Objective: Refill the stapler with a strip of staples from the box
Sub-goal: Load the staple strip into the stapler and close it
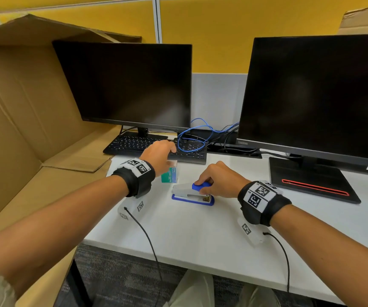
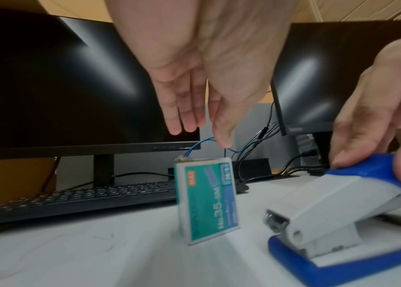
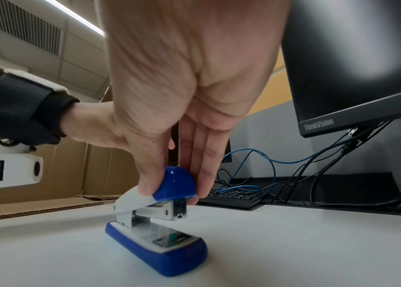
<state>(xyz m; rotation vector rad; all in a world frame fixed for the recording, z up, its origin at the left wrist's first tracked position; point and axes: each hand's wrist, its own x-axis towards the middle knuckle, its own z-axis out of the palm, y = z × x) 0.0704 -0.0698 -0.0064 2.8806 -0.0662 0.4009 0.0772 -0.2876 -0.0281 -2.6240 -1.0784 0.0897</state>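
2 hands are at work on the white desk (image 1: 200,229), each on its own job. the right hand (image 1: 219,180) pinches the blue front cap of the stapler (image 3: 160,217), thumb on one side and the straight fingers (image 3: 204,155) pressed together on the other, with the stapler's blue base flat on the desk. the top cover looks only slightly raised off the metal staple channel, so the judgement is that opening it is the step in hand. the left hand (image 2: 201,77) hovers just above the box of staples (image 2: 206,200), fingers straight and loosely together, thumb apart from them, touching nothing that can be seen. the box stands on edge just beside the stapler's hinge end, in front of the keyboard (image 1: 154,147).

to do this well, the cover should probably swing up around the rear hinge while the base stays planted; with only 1 hand on it the base may lift or skid. a grip on the box's narrow sides would suit, since it stands tall and thin and could tip toward the stapler. no strip of staples shows yet, and whether the channel holds any cannot be told.
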